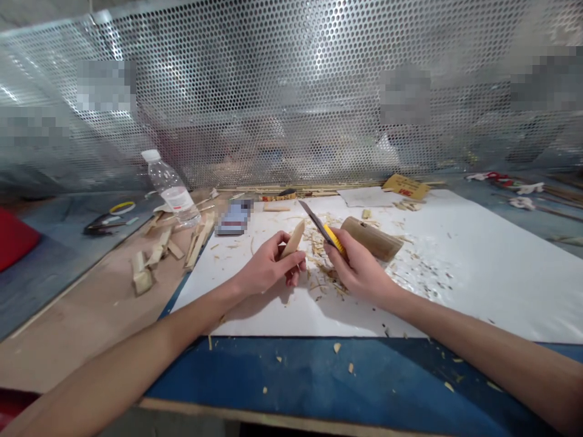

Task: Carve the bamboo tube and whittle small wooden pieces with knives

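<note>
My left hand [280, 258] is closed around a pale piece of bamboo [295, 237], its tapered tip pointing up and away from me. In my right hand [359, 264] I grip a yellow utility knife [334, 238] with its long blade extended up and to the left. The blade and the bamboo are apart. Thin shavings [325, 276] lie on the white board [501, 267] below both hands. Just beyond my right hand a thick bamboo tube [371, 238] rests on its side.
A clear water bottle [172, 191] and a phone [234, 217] stand at the left. Bamboo offcuts [142, 273] lie near them. A yellow card [407, 187] sits at the back, before a perforated metal screen [282, 91]. Chips dot the blue table edge [310, 376].
</note>
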A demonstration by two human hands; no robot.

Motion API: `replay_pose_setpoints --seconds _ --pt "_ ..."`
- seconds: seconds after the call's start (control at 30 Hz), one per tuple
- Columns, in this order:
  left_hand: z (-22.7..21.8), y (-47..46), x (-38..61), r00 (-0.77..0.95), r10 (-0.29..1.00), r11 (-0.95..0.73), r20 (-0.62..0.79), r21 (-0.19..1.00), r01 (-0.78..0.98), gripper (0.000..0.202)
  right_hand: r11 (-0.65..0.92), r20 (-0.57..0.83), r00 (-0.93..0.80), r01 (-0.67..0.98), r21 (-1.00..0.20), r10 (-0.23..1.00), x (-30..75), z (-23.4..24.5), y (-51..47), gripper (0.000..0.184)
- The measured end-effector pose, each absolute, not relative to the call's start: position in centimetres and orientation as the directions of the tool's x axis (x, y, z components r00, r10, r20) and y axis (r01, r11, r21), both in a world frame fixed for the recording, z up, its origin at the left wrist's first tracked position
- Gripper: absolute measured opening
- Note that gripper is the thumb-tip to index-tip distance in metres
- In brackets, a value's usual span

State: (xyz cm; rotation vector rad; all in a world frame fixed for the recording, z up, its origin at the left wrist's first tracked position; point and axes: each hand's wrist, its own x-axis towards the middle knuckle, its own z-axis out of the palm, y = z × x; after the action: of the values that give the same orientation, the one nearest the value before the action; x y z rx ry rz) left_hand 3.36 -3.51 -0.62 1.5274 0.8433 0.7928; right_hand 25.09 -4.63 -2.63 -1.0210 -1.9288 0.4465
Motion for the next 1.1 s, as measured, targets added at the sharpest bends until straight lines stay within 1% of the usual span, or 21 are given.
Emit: replay_pose_setpoints --seconds 0.07,0.2,0.3,0.43,0.5,0.6,0.73,0.87,0.93,1.03,1.1 --pt "-0.6 -3.7 3.4 0.521 0.854 -0.043 0.014 0.998 0.044 0.029 0.597 0.540 -0.269 0.483 -0.641 0.797 25.1 -2.8 -4.6 0.032" --pt "-0.5 -3.9 3.8 0.531 0.847 0.044 0.006 0.996 -0.082 0.021 0.594 0.553 -0.243 0.484 -0.643 0.797 25.1 -2.9 -4.6 0.031" --pt "-0.3 -4.1 3.9 0.514 0.857 0.056 0.026 0.988 -0.142 0.020 0.605 0.570 -0.238 0.483 -0.633 0.786 25.1 -3.0 -4.6 0.029" --pt "-0.3 -4.1 3.5 0.543 0.840 0.077 0.018 0.985 -0.152 0.019 0.631 0.585 -0.264 0.481 -0.609 0.766 25.2 -3.0 -4.6 0.027" --pt "-0.5 -4.0 3.3 0.574 0.819 0.115 0.008 0.977 -0.179 0.018 0.645 0.601 -0.270 0.481 -0.593 0.753 25.3 -3.0 -4.7 0.029" --pt "-0.7 -3.8 3.2 0.582 0.813 0.136 0.018 0.966 -0.220 0.024 0.662 0.628 -0.264 0.493 -0.564 0.732 25.4 -2.7 -5.0 0.033" --pt "-0.6 -3.8 3.3 0.559 0.827 0.029 0.051 0.991 -0.134 0.031 0.663 0.607 -0.304 0.516 -0.543 0.734 25.2 -2.0 -5.6 0.031" --pt "-0.2 -4.2 3.6 0.532 0.840 -0.063 0.103 0.994 -0.092 0.029 0.616 0.568 -0.286 0.561 -0.553 0.771 25.0 -2.0 -5.6 0.035" --pt "0.0 -4.3 3.6 0.537 0.839 -0.036 0.087 0.994 -0.105 0.028 0.593 0.551 -0.278 0.589 -0.549 0.787 25.0 -2.2 -5.4 0.036" --pt "-0.1 -4.3 3.3 0.580 0.815 0.070 0.017 0.989 -0.128 0.027 0.568 0.517 -0.295 0.643 -0.514 0.803 25.0 -2.6 -5.2 0.038" --pt "-0.3 -4.1 3.1 0.577 0.817 0.049 -0.001 0.996 -0.069 0.029 0.574 0.511 -0.324 0.671 -0.469 0.796 25.1 -2.8 -5.2 0.039"
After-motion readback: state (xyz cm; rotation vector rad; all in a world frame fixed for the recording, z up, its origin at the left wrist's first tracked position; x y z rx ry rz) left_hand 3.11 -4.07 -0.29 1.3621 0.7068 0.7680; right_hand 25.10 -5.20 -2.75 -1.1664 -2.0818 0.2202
